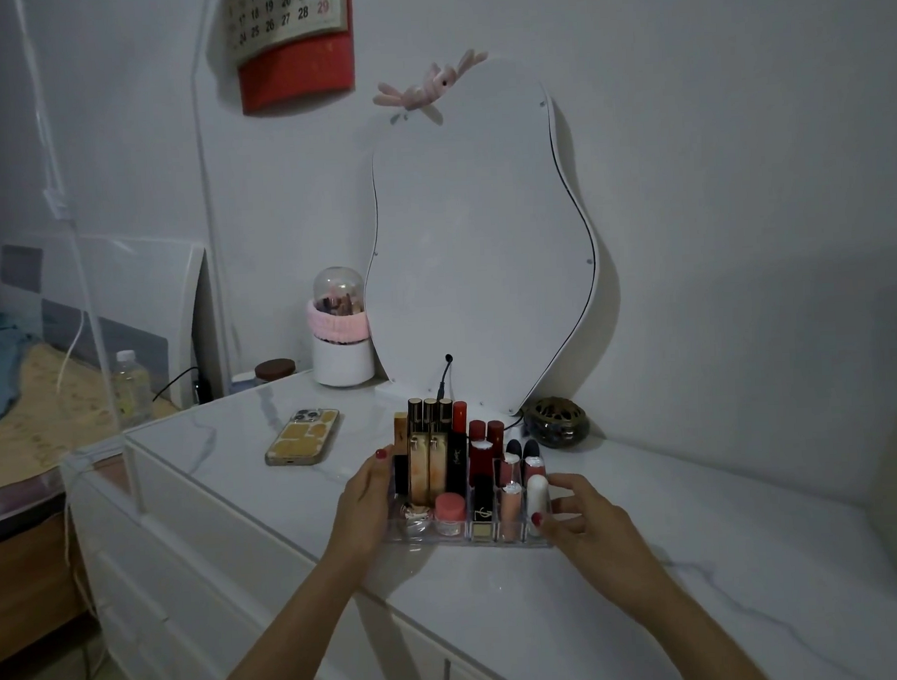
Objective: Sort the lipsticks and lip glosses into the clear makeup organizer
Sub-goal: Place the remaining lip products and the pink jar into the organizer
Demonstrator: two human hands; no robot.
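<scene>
The clear makeup organizer [496, 539] stands on the white marble dresser top, in front of the mirror. Its slots hold several upright lipsticks and lip glosses: gold tubes [425, 454] at the back left, a red-capped black tube [460, 442], red lipsticks [484, 436], pink glosses [510, 501] and a white tube [537, 495] at the right. A pink-lidded jar [450, 512] sits in the front left compartment. My left hand [363, 503] grips the organizer's left side. My right hand [588, 524] holds its right front corner, thumb against the wall.
A phone [302, 436] lies left of the organizer. Behind stand a wavy white mirror [478, 246], a domed white brush holder [339, 339] and a dark ornate bowl [555, 421]. A black cable runs by the mirror base. A bed and water bottle [130, 389] are at left.
</scene>
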